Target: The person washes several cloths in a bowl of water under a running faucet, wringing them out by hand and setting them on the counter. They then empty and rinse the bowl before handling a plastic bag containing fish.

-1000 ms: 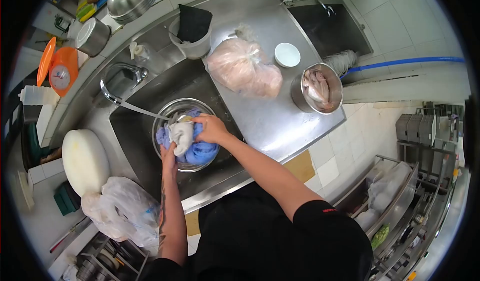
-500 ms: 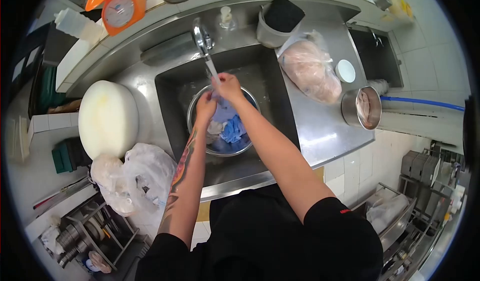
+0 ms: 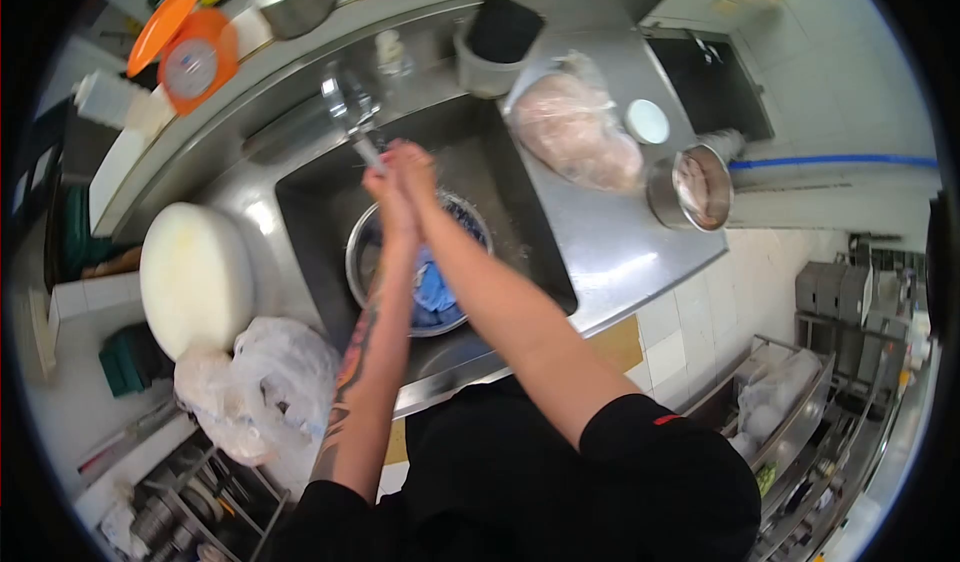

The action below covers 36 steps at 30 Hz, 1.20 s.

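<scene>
Palm against palm, my left hand (image 3: 393,199) and my right hand (image 3: 413,174) meet under the running faucet (image 3: 345,107). Water falls on their fingers, which look outstretched though slightly blurred; I see nothing held between them. Below the hands, a round metal bowl (image 3: 354,262) stands in the sink (image 3: 310,224). Inside the bowl lies a wet, crumpled blue cloth-like item (image 3: 432,287), partly hidden by my forearms. Its exact kind cannot be made out.
Right of the sink are a plastic bag of pale pink meat (image 3: 575,127), a white lid (image 3: 648,122) and a metal pot (image 3: 680,202). Left stand a thick white round block (image 3: 195,277) and plastic bags (image 3: 285,377). A grey bucket (image 3: 490,72) and soap bottle (image 3: 392,57) are behind.
My hands have come together under the water stream and risen off the bowl's contents. The lavender piece at my left hand no longer shows there. The view has shifted and tilted.
</scene>
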Motion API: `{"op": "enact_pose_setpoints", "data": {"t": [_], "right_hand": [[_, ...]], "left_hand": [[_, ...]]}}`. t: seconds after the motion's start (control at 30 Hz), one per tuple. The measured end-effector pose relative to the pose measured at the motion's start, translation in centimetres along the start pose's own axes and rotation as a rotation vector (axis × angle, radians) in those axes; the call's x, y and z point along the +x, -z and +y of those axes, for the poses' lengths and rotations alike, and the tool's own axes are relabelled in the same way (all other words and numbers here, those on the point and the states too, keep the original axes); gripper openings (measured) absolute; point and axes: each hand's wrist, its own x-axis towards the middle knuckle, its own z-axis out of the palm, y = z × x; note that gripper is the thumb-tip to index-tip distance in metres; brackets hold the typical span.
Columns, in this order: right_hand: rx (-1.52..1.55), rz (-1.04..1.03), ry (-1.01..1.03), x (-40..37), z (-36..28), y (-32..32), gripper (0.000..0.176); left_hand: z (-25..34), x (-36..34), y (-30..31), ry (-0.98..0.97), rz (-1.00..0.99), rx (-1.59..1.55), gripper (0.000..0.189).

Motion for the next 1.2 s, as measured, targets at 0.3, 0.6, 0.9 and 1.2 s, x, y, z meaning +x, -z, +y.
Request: {"op": "enact_pose_setpoints", "data": {"t": [0.3,0.6,0.9,1.2], "right_hand": [[-0.018,-0.109,-0.224,-6.2,-4.5,0.5,0.064],[-0.057,-0.119,-0.171,-4.8,-5.3,-3.0,0.017],[-0.057,-0.299,-0.229,-2.4,-4.4,-4.1,0.036],[-1.393,-0.746,-0.137,1.8,3.9,9.5,0.040]], "left_hand": [[-0.9,4.7,2.2,0.001,-0.130,0.360,0.053],[3.6,-4.6,2.1,0.388,-0.264,-0.508,0.063],[-7.8,-7.6,23.4,0.778,0.264,0.046,0.054],[-11.4,-9.1,28.5,0.902,0.282,0.431,0.078]]}}
